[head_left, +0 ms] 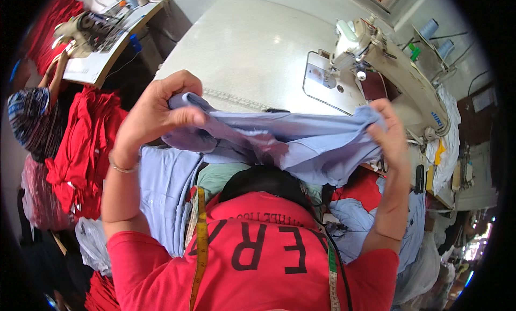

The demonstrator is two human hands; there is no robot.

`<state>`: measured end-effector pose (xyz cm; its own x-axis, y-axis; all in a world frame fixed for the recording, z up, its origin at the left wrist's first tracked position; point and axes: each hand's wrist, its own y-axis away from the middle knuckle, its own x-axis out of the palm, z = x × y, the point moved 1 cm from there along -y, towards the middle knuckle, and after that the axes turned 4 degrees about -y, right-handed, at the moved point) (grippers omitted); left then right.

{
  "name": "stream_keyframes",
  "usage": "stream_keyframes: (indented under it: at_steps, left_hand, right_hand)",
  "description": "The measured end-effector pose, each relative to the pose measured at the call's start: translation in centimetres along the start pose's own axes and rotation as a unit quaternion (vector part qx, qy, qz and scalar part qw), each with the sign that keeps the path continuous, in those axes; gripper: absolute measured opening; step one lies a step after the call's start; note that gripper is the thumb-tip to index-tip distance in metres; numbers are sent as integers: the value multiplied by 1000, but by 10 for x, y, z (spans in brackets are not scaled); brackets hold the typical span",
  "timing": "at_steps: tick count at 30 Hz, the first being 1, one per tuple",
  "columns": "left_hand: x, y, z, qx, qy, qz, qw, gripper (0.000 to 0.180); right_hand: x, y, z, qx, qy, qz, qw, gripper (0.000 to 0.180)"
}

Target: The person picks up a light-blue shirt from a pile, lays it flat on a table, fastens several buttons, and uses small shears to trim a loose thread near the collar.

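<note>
Head view: blue cloth point(290, 141) stretched between left hand point(156, 109) and right hand point(389, 131), both pinching it.

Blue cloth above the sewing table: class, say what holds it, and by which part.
Both hands hold the blue cloth: the left hand bunches one end, and the right hand pinches the other end in its fingers.

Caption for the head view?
Both hands, left hand and right hand, stretch light blue fabric before a sewing machine.
</note>
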<state>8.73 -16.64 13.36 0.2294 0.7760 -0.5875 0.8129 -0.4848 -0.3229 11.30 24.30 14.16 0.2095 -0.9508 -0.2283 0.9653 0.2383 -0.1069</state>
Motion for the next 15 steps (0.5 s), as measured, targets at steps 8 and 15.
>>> stream_keyframes:
  at_steps: [8,15]
  left_hand:
    - [-117,63,-34,-18,-507,-152,848,33]
    - [-238,227,-62,-46,-317,-586,744,36]
  right_hand:
    - [28,-30,121,-254,387,-25,886,40]
    - [57,-102,179,-413,569,-24,711,54]
